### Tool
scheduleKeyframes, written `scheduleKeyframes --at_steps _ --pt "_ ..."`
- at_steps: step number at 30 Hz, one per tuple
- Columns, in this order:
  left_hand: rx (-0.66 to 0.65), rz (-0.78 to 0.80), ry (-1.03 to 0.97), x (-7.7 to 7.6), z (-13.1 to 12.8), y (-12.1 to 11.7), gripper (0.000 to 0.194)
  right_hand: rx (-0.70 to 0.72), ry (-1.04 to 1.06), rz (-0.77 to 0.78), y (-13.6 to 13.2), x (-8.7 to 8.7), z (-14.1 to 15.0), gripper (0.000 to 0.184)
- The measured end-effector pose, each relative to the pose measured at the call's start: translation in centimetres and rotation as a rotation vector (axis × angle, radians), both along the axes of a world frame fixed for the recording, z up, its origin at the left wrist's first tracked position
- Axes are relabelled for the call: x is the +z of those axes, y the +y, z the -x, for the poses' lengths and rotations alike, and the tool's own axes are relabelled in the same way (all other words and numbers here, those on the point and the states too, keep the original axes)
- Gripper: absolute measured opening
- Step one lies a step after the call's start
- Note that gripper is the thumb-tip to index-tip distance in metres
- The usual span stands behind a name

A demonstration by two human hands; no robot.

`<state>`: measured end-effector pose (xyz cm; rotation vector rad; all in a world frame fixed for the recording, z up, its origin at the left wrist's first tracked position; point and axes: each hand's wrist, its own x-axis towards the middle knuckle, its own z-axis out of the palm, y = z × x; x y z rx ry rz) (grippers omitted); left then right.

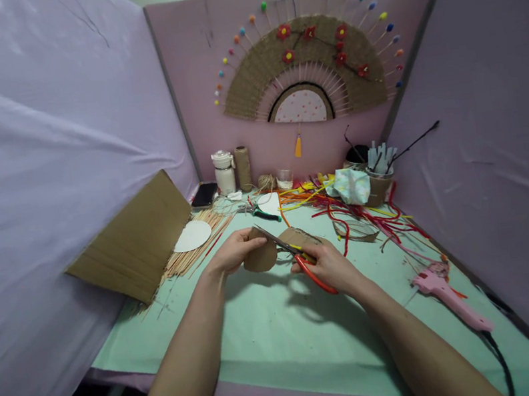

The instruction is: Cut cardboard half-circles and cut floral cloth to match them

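The left hand (239, 251) is pinching a small cardboard piece (260, 259) above the surface (263, 340); the right hand (325, 267) is gripping scissors (302, 263) at its edge, and slipping could be risking a nicked left hand.

Dim lt, soft shadows (307, 302), wide-angle distort.

One head-worn camera looks forward and down across the counter (270, 352) from its near edge, close to the left hand (233, 250) and right hand (331, 268), facing the pink panel (191, 82).
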<state>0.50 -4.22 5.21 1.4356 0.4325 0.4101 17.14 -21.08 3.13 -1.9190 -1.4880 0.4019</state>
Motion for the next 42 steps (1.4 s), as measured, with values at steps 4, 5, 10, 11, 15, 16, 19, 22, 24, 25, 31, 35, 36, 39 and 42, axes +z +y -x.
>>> scheduleKeyframes --at_steps 4,5,10,11,15,16,19,22,24,25,31,35,36,39,42 --pt "0.032 0.005 -0.035 0.0 -0.2 -0.1 0.03 -0.014 0.002 0.004 0.0 0.1 0.0 0.019" --pt "0.039 0.001 -0.046 0.0 -0.2 -0.1 0.031 -0.015 0.0 -0.001 0.0 0.0 0.0 0.018" --pt "0.044 -0.071 -0.04 0.1 -0.1 0.1 0.034 -0.008 -0.032 -0.03 0.2 -0.6 -0.1 0.019" --pt "0.038 -0.096 -0.033 0.0 -0.1 0.1 0.033 -0.008 -0.045 -0.029 0.2 -0.7 -0.1 0.021" --pt "-0.032 -0.136 -0.035 -0.1 -0.4 -0.2 0.032 -0.003 -0.09 -0.013 0.3 -0.6 0.0 0.029" --pt "-0.043 -0.128 -0.041 -0.2 -0.4 -0.3 0.032 0.0 -0.091 -0.01 0.3 -0.5 0.1 0.029" --pt "-0.034 -0.111 -0.046 -0.3 -0.7 -0.4 0.032 0.013 -0.067 -0.004 0.2 -0.3 0.2 0.026" --pt "-0.016 -0.121 -0.041 -0.4 -0.7 -0.4 0.031 0.014 -0.038 -0.02 0.2 -0.3 0.3 0.022" --pt "-0.017 -0.128 -0.037 -0.4 -0.7 -0.3 0.031 0.012 -0.039 -0.057 0.2 -0.4 0.3 0.02" --pt "-0.019 -0.128 -0.034 -0.4 -0.7 -0.2 0.03 0.012 -0.043 -0.078 0.2 -0.4 0.3 0.018" --pt "-0.044 -0.137 -0.014 -0.4 -0.6 -0.2 0.031 0.011 -0.063 -0.121 0.1 -0.8 0.0 0.013" --pt "-0.04 -0.164 0.039 -0.4 -0.6 -0.4 0.032 0.007 -0.019 -0.094 0.2 -1.0 -0.2 0.016" --pt "-0.043 -0.164 0.047 -0.4 -0.6 -0.4 0.032 -0.01 0.002 -0.089 0.3 -1.1 -0.3 0.019" --pt "-0.056 -0.14 0.051 -0.5 -0.8 -0.7 0.032 -0.087 0.109 -0.113 0.6 -1.1 -0.7 0.025" --pt "-0.064 -0.108 0.048 -0.5 -1.1 -1.2 0.03 -0.166 0.307 -0.147 0.8 -0.7 -0.9 0.032"
